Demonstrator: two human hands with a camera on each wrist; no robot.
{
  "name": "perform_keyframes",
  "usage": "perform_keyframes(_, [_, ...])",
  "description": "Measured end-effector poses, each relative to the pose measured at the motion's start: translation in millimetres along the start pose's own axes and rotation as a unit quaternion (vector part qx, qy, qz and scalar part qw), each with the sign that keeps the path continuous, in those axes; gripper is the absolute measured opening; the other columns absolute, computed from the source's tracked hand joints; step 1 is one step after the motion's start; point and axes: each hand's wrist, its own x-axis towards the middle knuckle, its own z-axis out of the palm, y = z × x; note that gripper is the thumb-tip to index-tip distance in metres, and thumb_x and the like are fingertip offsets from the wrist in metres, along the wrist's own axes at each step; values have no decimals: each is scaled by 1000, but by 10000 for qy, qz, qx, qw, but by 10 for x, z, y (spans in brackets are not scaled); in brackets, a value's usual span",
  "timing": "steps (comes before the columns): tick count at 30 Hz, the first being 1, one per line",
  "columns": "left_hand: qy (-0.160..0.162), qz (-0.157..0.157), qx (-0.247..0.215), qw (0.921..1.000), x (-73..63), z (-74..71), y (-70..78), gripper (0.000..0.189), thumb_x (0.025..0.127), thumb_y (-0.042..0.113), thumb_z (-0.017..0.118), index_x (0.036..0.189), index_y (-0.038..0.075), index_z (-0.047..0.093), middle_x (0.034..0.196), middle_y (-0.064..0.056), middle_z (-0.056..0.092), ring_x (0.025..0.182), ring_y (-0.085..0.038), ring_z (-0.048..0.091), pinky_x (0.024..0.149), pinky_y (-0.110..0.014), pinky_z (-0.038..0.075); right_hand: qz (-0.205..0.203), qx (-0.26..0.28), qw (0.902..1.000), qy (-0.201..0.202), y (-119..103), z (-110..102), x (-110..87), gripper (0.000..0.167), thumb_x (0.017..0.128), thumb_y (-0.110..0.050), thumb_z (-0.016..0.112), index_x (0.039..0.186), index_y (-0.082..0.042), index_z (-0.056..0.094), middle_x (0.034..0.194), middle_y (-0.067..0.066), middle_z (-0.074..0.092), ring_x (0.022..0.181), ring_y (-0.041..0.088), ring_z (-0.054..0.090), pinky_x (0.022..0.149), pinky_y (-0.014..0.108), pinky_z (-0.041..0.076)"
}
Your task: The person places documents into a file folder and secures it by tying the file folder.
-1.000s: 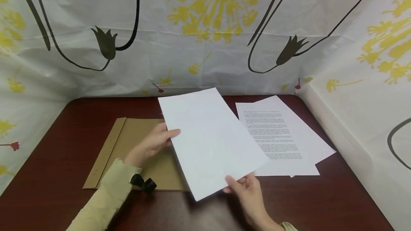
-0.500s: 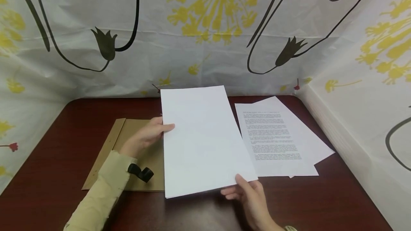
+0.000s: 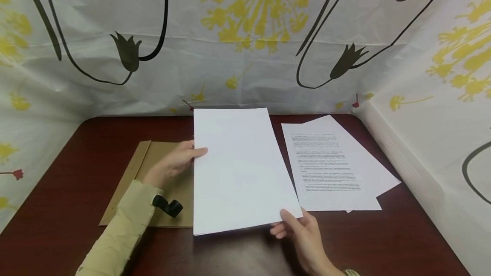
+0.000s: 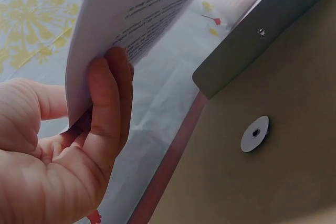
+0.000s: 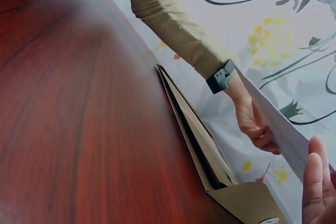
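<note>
White sheets of paper (image 3: pixel 241 169) hang above the table, blank face up; the left wrist view shows printed lines on the underside. My left hand (image 3: pixel 172 163) grips their left edge, thumb on top and fingers curled beneath. At the lower right corner, my right hand (image 3: pixel 303 237) pinches them between its thumb on top and fingers below. Under my left forearm lies a brown document envelope (image 3: pixel 182 188), partly covered by the sheets. In the left wrist view a round white button (image 4: pixel 255 134) sits on it; the right wrist view shows its mouth (image 5: pixel 194 129) gaping.
On the right of the dark red table (image 3: pixel 383 237), a printed page (image 3: pixel 326 165) overlaps another sheet (image 3: pixel 370 165) turned at an angle. A patterned cloth (image 3: pixel 238 76) borders the table behind and at both sides.
The held sheets have turned from a slant to nearly straight, their lower end swinging left. My left hand shifted slightly left, and my right hand moved a little right. The other pages stayed put.
</note>
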Motion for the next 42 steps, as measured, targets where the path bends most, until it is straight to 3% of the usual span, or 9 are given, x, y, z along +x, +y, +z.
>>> perform_keyframes(9, [282, 165, -188, 9993, -82, 17, 193, 34, 97, 12, 48, 124, -9, 43, 91, 2, 66, 78, -10, 64, 72, -25, 52, 44, -482, 9984, -290, -68, -49, 104, 4, 90, -1, 56, 90, 3, 55, 66, 9, 66, 54, 17, 64, 50, 28, 52])
perform_keyframes(19, [423, 1002, -970, 9893, -179, 326, 731, 32, 97, 10, 45, 125, -5, 42, 94, 1, 65, 80, -10, 65, 70, -24, 52, 522, -834, 9919, -807, -173, -52, 306, 25, 86, -4, 63, 104, 7, 50, 75, 9, 67, 61, 15, 65, 56, 26, 52])
perform_keyframes(22, [561, 1183, -1156, 9846, -209, 448, 867, 26, 96, 8, 46, 120, -2, 45, 93, 1, 64, 79, -10, 64, 70, -23, 52, 118, -1432, 9868, -748, -206, -12, 402, 44, 82, 2, 66, 121, 11, 46, 95, 17, 66, 78, 19, 65, 65, 27, 53])
perform_keyframes(25, [773, 1336, -1130, 9815, -229, 568, 963, 25, 96, 9, 47, 118, -2, 48, 90, 0, 64, 76, -11, 64, 67, -24, 52, -697, -2238, 9705, -562, -260, 14, 511, 56, 78, 6, 69, 128, 8, 46, 117, 22, 57, 100, 23, 58, 75, 26, 51])
perform_keyframes(28, [1048, 1564, -953, 9775, -230, 678, 1019, 29, 96, 9, 47, 122, -5, 48, 93, -2, 64, 76, -11, 65, 68, -25, 52, -1473, -2467, 9561, -578, -340, 42, 607, 48, 78, 8, 68, 123, 9, 51, 120, 24, 55, 107, 21, 56, 81, 23, 49])
perform_keyframes(33, [1760, 2016, -668, 9612, -159, 812, 1059, 27, 93, 3, 49, 117, -10, 52, 96, -7, 61, 76, -9, 63, 70, -23, 51, -2380, -2092, 9455, -754, -629, 187, 646, 25, 86, 5, 61, 110, 8, 61, 105, 8, 66, 95, 12, 62, 77, 20, 49])
perform_keyframes(35, [2069, 2143, -583, 9528, -131, 862, 1073, 23, 91, 2, 50, 110, -11, 54, 95, -11, 61, 74, -8, 63, 69, -22, 50, -2875, -2130, 9296, -888, -764, 256, 613, 23, 86, 5, 60, 108, 8, 63, 102, 5, 67, 91, 11, 62, 76, 19, 48])
perform_keyframes(37, [2319, 2302, -472, 9439, -113, 913, 1086, 19, 89, 1, 50, 102, -12, 56, 92, -13, 62, 72, -8, 62, 67, -21, 50, -3381, -2386, 9040, -1076, -874, 305, 561, 26, 85, 2, 62, 110, 6, 63, 106, 8, 66, 94, 13, 62, 80, 20, 47])
perform_keyframes(42, [2787, 2471, 119, 9280, -96, 1003, 1118, 11, 87, 1, 50, 90, -6, 58, 72, -6, 57, 58, -6, 51, 52, -19, 40, -4519, -3629, 8066, -1160, -977, 394, 401, 55, 81, -35, 72, 121, 1, 59, 118, 14, 61, 105, 22, 57, 89, 23, 43])
